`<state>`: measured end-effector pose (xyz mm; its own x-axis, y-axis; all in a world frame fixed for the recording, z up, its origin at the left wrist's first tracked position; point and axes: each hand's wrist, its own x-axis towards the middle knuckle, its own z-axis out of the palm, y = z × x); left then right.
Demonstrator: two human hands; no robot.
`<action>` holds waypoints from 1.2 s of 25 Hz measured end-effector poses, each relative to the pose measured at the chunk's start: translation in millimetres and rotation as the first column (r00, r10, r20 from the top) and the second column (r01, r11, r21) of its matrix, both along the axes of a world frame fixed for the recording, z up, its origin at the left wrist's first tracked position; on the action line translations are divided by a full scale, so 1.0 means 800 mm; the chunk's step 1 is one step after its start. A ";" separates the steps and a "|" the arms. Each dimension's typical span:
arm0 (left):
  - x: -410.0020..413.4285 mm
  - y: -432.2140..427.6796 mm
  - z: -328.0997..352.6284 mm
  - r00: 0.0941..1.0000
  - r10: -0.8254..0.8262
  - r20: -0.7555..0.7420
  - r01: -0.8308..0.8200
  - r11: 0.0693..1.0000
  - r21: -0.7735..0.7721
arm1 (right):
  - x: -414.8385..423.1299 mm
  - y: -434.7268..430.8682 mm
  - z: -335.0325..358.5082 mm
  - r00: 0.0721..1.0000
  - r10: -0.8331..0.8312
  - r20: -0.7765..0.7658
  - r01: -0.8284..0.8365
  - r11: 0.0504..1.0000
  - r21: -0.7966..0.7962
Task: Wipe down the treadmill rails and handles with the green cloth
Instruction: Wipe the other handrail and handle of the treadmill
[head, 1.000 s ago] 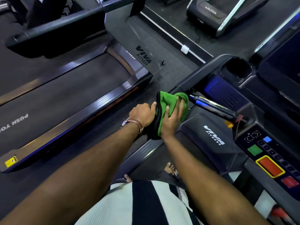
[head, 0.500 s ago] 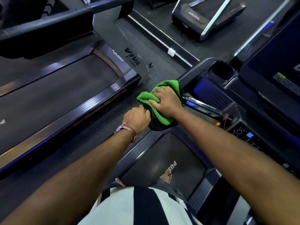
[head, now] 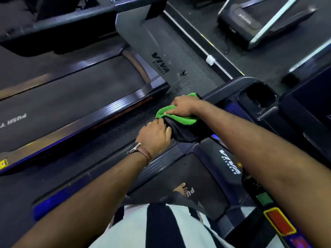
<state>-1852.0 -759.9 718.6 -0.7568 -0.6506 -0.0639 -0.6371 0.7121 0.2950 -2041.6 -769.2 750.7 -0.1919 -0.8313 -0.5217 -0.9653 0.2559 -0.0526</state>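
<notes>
moved: over the last second the right hand [head: 182, 106] has turned from pointing up the handrail [head: 217, 94] toward the cup holder [head: 259, 95] to lying across the rail on top of the green cloth [head: 179, 120]. the left hand [head: 155, 136] stays clamped at the cloth's near end.
cloth: bunched over the handrail, on the near-left side of the cup holder. green face up, with a dark part hanging on the side away from the cup holder.
right fingers: close together and curled over the cloth and rail, pressing down.
left fingers: curled tight, pinching what looks like the dark hanging part. the thumb is hidden.
step: probably rubbing the rail stretch leading to the cup holder; other rails and handles look untouched.
risk, cloth: the two hands pull opposite ends, so a hard stroke could drag the wad off the rail or wipe only a narrow band.
risk, console: the right forearm crosses above the console [head: 279, 222], nearer the body than the cup holder. a dropped elbow might hit a button while a bare foot [head: 180, 187] stands on the belt [head: 179, 170].
</notes>
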 end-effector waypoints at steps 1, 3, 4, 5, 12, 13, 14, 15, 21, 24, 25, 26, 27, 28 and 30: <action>-0.002 0.001 -0.003 1.000 0.012 0.005 -0.011 0.999 -0.039 | -0.023 0.000 0.003 1.000 -0.023 -0.009 0.023 1.000 0.002; 0.001 0.002 -0.004 1.000 0.012 0.008 -0.011 0.997 -0.079 | -0.056 -0.010 0.007 0.993 -0.090 -0.072 0.095 0.993 0.077; 0.001 0.003 -0.004 1.000 0.014 0.011 -0.013 0.996 -0.091 | -0.062 -0.022 0.007 0.993 -0.077 -0.087 0.088 0.987 0.132; 0.000 0.005 -0.004 1.000 0.023 0.019 -0.020 0.994 -0.110 | -0.058 -0.034 0.003 0.998 -0.033 -0.058 0.044 0.978 0.206; -0.001 0.009 -0.003 0.999 0.052 0.014 -0.049 0.986 -0.160 | 0.013 -0.057 -0.017 0.911 0.250 0.327 -0.338 0.908 0.248; -0.002 0.009 -0.004 0.998 0.052 0.016 -0.049 0.984 -0.173 | -0.007 -0.052 -0.014 0.918 0.257 0.302 -0.331 0.916 0.228; -0.002 0.009 -0.004 0.998 0.055 0.019 -0.050 0.981 -0.186 | -0.035 -0.048 -0.009 0.936 0.208 0.284 -0.278 0.932 0.233; -0.003 0.009 -0.004 0.998 0.057 0.021 -0.052 0.980 -0.192 | -0.065 -0.046 -0.009 0.956 0.135 0.260 -0.199 0.951 0.238; -0.004 0.007 -0.004 0.999 0.040 0.016 -0.036 0.985 -0.171 | -0.057 -0.058 -0.016 0.909 -0.245 0.338 -0.045 0.748 0.662; -0.005 0.004 -0.005 1.000 0.009 0.014 -0.008 0.992 -0.125 | -0.002 -0.045 -0.004 0.962 0.023 0.273 -0.125 0.923 0.363; -0.004 0.004 -0.005 1.000 0.003 0.009 -0.002 0.993 -0.117 | -0.002 -0.029 -0.002 0.981 0.090 0.172 -0.119 0.979 0.167; -0.003 0.003 -0.004 1.000 -0.003 0.007 0.004 0.993 -0.115 | -0.007 -0.006 -0.004 0.993 0.076 0.085 -0.073 0.997 -0.040; -0.004 0.002 -0.004 1.000 -0.006 0.012 0.007 0.994 -0.107 | -0.014 0.025 -0.009 1.000 0.011 0.029 -0.003 0.966 -0.259; -0.007 0.001 -0.002 1.000 0.003 0.019 -0.001 0.996 -0.090 | -0.024 0.054 -0.019 0.998 -0.061 -0.003 0.053 0.884 -0.465; -0.028 -0.001 0.004 0.999 0.001 0.038 0.001 0.999 -0.041 | -0.055 0.094 -0.041 0.962 -0.272 -0.030 0.171 0.683 -0.710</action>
<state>-1874.4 -761.0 721.9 -0.7542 -0.6533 -0.0664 -0.6475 0.7229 0.2412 -2085.3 -694.0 717.5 -0.4385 -0.8691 0.2291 -0.8958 0.4019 -0.1901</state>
